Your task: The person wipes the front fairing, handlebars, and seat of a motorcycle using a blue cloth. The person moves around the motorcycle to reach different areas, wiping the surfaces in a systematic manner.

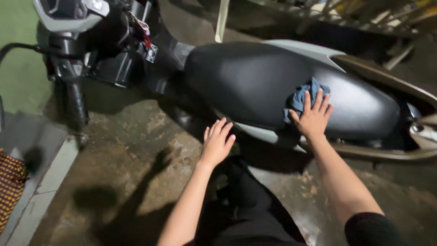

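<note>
1. Head view: my right hand [314, 119] presses flat, fingers spread, on a blue cloth [301, 99] lying on the black scooter seat [246, 77].
2. My left hand [217, 143] hovers open, holding nothing, just beside the seat's lower edge, above the wet concrete floor [136, 150].

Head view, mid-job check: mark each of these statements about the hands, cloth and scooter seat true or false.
1. The right hand presses a blue cloth on the black seat. True.
2. The left hand holds a second cloth. False: it is open, holding nothing, beside the seat.
3. The cloth lies on the ground. False: it is on the seat.
4. The handlebar is at the left. True.
</note>
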